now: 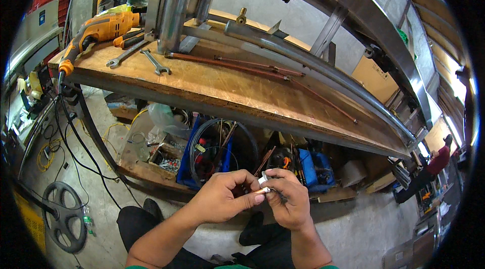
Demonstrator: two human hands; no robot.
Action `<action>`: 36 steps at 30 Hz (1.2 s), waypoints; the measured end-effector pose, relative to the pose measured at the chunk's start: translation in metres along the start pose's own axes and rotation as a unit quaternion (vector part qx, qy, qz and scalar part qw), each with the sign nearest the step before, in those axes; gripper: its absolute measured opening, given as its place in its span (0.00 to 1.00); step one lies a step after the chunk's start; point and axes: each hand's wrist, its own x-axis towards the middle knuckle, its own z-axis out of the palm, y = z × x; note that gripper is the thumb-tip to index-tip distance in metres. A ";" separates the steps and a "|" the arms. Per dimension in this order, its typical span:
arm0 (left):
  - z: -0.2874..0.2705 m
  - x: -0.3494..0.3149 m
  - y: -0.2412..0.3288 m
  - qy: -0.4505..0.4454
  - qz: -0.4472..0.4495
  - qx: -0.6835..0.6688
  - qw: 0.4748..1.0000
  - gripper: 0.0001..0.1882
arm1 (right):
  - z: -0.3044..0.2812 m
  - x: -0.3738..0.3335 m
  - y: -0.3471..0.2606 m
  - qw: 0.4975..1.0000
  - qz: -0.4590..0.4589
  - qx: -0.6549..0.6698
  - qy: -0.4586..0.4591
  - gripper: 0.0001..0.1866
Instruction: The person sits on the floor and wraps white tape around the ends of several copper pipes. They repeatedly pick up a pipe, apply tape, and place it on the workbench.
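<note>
My left hand (225, 196) is closed, thumb and forefinger pinching a thin copper-coloured tube (262, 191) whose end points right. My right hand (289, 199) is closed against it, its fingertips around a small white piece (263, 178) that looks like a tape spool or strip; its exact kind is unclear. Both hands meet in front of my lap, below the bench edge. Fingers hide most of the tube and the white piece.
On the wooden workbench (202, 83) lie copper tubes (237, 68), two wrenches (124, 58) and an orange power tool (103, 30). A steel frame (283, 49) with a brass fitting (241, 16) spans it. Blue bins (230, 155) sit underneath. Another person (434, 165) stands far right.
</note>
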 end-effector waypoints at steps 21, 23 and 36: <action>0.013 -0.003 0.009 0.081 -0.004 0.040 0.996 0.13 | 0.001 0.004 0.001 0.998 -0.050 -0.037 0.033 0.09; 0.011 -0.003 0.006 0.077 0.001 0.030 0.997 0.15 | 0.002 0.005 -0.001 0.997 -0.056 -0.032 0.042 0.10; 0.016 -0.002 0.000 0.120 0.065 0.115 0.984 0.13 | 0.013 0.000 0.011 0.996 -0.003 0.079 0.036 0.13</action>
